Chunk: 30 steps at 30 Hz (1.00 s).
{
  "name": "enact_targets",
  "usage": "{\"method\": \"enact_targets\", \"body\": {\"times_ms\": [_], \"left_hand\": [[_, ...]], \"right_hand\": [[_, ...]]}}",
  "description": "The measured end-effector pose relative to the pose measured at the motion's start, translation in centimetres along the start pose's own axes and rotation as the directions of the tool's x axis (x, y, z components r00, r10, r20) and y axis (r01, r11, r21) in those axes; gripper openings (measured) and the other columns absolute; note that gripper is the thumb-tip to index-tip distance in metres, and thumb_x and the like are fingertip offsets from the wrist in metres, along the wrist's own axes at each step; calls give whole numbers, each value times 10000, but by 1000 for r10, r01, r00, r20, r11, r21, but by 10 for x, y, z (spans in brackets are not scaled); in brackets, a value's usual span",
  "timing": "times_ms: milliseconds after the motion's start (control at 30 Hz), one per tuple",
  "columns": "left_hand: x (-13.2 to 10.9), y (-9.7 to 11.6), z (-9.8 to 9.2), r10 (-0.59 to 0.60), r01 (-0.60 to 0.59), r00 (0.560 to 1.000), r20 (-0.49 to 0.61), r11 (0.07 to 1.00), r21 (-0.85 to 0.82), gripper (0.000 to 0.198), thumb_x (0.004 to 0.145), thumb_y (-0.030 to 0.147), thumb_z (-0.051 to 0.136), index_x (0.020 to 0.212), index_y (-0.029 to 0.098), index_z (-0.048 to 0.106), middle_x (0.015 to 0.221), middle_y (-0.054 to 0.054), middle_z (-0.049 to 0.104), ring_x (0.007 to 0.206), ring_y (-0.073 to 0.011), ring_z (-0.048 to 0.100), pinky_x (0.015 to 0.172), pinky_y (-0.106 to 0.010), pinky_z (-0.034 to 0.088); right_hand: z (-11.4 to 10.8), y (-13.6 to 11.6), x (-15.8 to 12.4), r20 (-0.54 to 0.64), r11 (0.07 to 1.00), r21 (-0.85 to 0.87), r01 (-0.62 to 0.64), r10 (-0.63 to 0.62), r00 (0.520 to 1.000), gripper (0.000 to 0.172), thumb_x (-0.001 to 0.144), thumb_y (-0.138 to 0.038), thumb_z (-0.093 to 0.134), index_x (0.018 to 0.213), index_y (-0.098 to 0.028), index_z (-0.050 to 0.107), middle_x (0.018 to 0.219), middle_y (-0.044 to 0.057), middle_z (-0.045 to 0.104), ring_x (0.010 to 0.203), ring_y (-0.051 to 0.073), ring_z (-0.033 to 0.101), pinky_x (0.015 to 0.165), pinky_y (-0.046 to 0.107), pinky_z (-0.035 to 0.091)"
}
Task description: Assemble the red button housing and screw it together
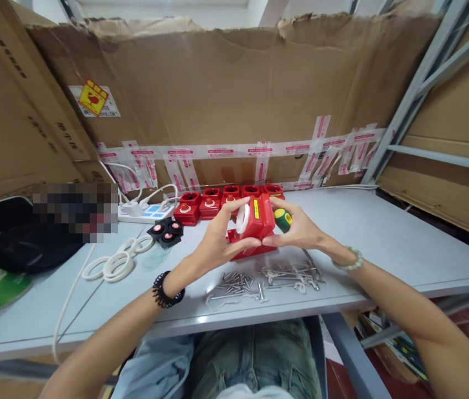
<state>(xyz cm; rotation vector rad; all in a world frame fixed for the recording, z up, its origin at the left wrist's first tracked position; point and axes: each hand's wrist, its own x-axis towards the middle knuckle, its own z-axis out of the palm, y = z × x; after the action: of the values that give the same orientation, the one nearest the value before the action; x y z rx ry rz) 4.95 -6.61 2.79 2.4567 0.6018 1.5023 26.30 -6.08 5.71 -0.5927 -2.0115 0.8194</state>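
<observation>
Left hand (218,237) and right hand (299,226) grasp red housing (266,215), right also green-yellow handle (283,220), toward front edge of tabletop (384,238).
I'd guess light, stiff, slick: grip side walls.

Bright, diffuse light, small glare along the tabletop's (384,238) front edge, 1 pixelated patch (75,212) at left, stretched edges, slightly soft detail

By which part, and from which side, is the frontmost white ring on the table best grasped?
The frontmost white ring: probably pinch its narrow near rim from the near side, because that edge looks free, whereas its left side overlaps another ring.
</observation>
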Motion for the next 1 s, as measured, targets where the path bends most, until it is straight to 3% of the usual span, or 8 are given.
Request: {"method": "enact_targets", "body": {"times_ms": [133,333,467,667,833,1000], "left_hand": [[2,3,-9,99,-103,995,32,979,174,570,961,463,515,1459,230,365,1358,-160,507,1250,-292,496,1004,-461,467],[4,10,-13,105,-112,994,43,969,221,462,1010,419,404,1429,225,397,1253,-138,537,1133,-252,520,944,-413,483],[4,11,-10,80,-84,996,28,979,185,451,1017,452,370,1397,212,402,1145,-116,534,974,-218,526,847,-376,496],[3,13,-10,39,-42,999,30,991,124,447,1013,480,370,1376,219,391,1103,-92,489,875,-185,485,800,-347,475],[2,16,-7,-110,109,994,30,994,20,417,1006,490,385,1313,210,426,1095,-91,510,849,-182,495,760,-335,464],[0,14,0,-374,372,927,32,907,-199,410,996,564,349,1162,217,491,980,-57,563,794,-170,536,710,-312,473]], "right_hand": [[0,-2,0,-22,1000,23,8,-8,1000,533,645,-368,796,1127,-182,661,1053,63,725,971,233,653,864,374,508],[0,2,1,-30,1000,6,-7,7,1000,347,694,-389,714,966,-179,674,842,13,668,771,158,586,735,306,484],[5,-3,-1,-63,998,-60,-4,0,998,356,675,-371,689,974,-180,651,846,11,659,718,138,552,696,294,483],[9,-11,-5,-92,959,-269,85,-113,989,429,618,-293,701,1022,-185,609,870,17,666,728,157,583,693,308,517],[7,-5,-5,-97,780,-588,213,-330,939,623,610,-366,726,1173,-164,553,995,102,679,872,250,643,793,414,555],[5,1,-7,96,473,-817,331,-455,886,610,764,-230,667,1339,-212,462,1297,146,595,1118,270,612,760,344,578]]}}
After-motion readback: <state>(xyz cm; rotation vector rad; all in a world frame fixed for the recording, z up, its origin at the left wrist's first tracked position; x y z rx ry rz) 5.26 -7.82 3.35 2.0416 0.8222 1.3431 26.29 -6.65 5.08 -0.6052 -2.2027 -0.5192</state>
